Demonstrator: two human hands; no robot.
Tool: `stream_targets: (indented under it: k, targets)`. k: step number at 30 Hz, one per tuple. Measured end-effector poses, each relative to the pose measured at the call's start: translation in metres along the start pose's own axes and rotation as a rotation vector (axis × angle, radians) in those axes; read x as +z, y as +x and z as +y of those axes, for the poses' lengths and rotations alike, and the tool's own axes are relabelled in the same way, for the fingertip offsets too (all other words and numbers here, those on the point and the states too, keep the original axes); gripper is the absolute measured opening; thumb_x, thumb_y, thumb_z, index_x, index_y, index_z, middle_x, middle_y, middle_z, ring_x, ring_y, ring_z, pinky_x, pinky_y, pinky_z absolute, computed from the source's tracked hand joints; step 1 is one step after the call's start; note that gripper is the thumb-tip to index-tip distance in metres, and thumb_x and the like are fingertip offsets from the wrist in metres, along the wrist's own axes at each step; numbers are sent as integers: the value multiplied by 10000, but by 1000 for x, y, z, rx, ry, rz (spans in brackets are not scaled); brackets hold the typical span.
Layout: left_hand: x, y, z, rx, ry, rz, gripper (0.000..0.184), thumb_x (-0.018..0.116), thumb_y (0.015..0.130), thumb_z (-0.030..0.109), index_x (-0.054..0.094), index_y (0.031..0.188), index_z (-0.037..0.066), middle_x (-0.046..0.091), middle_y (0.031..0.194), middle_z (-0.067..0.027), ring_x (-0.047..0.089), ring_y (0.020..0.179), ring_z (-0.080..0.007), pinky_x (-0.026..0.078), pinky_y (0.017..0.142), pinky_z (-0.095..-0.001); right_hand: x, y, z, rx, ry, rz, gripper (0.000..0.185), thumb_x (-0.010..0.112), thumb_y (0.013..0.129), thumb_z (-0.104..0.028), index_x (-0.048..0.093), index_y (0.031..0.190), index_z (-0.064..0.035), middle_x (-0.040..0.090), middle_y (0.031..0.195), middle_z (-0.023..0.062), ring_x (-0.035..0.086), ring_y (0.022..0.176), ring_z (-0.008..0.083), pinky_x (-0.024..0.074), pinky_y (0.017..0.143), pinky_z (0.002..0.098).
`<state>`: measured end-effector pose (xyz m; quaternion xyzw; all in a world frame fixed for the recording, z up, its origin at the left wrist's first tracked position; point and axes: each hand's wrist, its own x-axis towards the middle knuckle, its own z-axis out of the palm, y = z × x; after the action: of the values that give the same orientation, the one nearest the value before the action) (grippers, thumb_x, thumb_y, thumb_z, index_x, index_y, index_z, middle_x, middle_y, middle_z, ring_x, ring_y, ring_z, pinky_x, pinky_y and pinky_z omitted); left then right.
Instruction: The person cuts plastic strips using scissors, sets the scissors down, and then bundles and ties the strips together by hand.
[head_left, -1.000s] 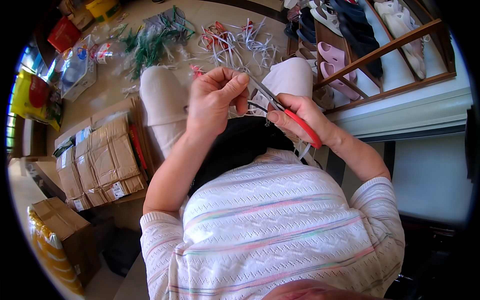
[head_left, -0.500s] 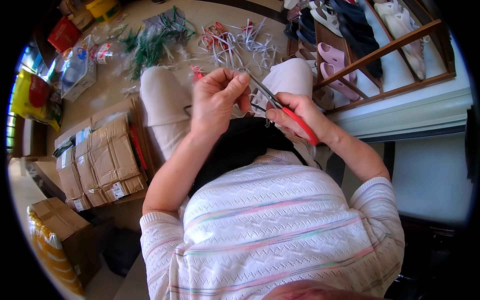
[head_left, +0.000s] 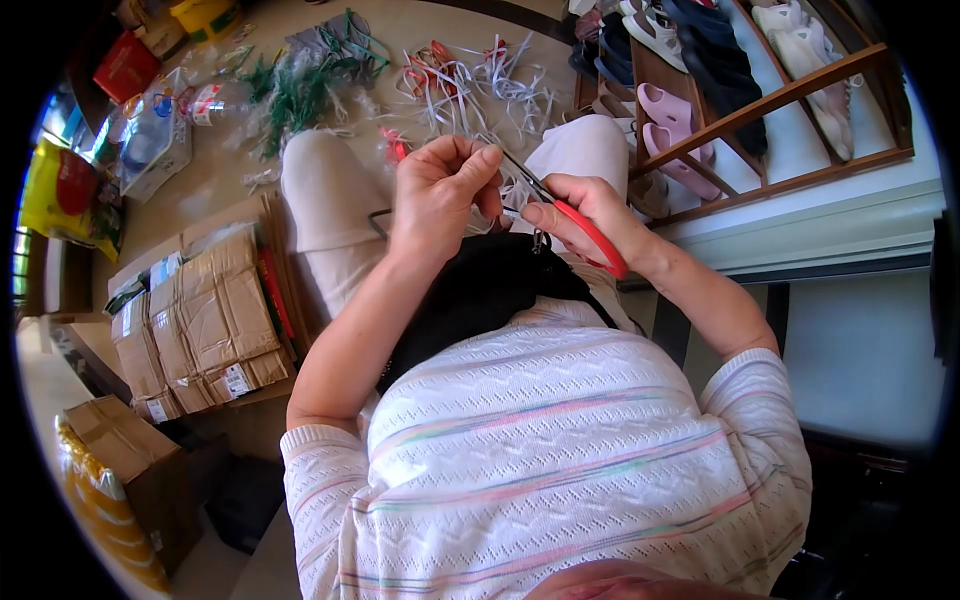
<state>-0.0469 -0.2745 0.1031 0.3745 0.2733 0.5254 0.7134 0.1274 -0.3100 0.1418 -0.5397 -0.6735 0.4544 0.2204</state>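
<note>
My right hand (head_left: 585,222) is wrapped round red-handled scissors (head_left: 597,240). Their dark blades point up and left to the fingertips of my left hand (head_left: 447,190), and I cannot tell whether they are parted. The left hand is closed in a pinch, thumb against the fingers. A thin dark cord (head_left: 377,222) loops out on its left side and shows again between the two hands; its grip inside the fingers is hidden. Below the hands a black cloth bag (head_left: 470,285) with a small metal clasp (head_left: 540,241) lies on my lap.
Flattened cardboard boxes (head_left: 205,315) are stacked at my left. Ahead on the floor lie white and red ribbons (head_left: 475,85), a green netting heap (head_left: 300,90) and a clear plastic container (head_left: 155,150). A wooden shoe rack (head_left: 790,105) with several shoes stands at the right.
My right hand and the scissors have shifted slightly left. The bag's metal clasp shows more plainly below them, and more of the cord loop shows left of my left hand.
</note>
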Motion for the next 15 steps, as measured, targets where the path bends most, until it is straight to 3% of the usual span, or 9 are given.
stream_targets:
  k: [9, 12, 15]
  targets:
    - [-5, 4, -2, -42, 38, -21, 134, 608, 814, 113, 559, 745, 9, 558, 632, -47, 499, 462, -103, 389, 424, -202, -4, 15, -11, 72, 162, -128, 357, 572, 834, -377, 521, 802, -25, 428, 580, -40, 381, 538, 60, 340, 476, 228]
    - [-6, 7, -5, -29, 16, -15, 151, 596, 824, 117, 557, 747, -7, 547, 597, -46, 490, 420, -101, 400, 382, -221, -3, 19, -7, -27, 92, -92, 374, 555, 840, -396, 520, 790, -27, 415, 573, -45, 370, 542, 47, 334, 476, 215]
    - [-8, 11, -6, -48, 15, -14, 141, 595, 822, 110, 559, 749, -4, 546, 599, -48, 493, 420, -104, 399, 387, -219, -5, 21, 5, 32, 12, -91, 379, 551, 843, -400, 518, 786, -26, 411, 574, -46, 361, 552, 40, 330, 483, 209]
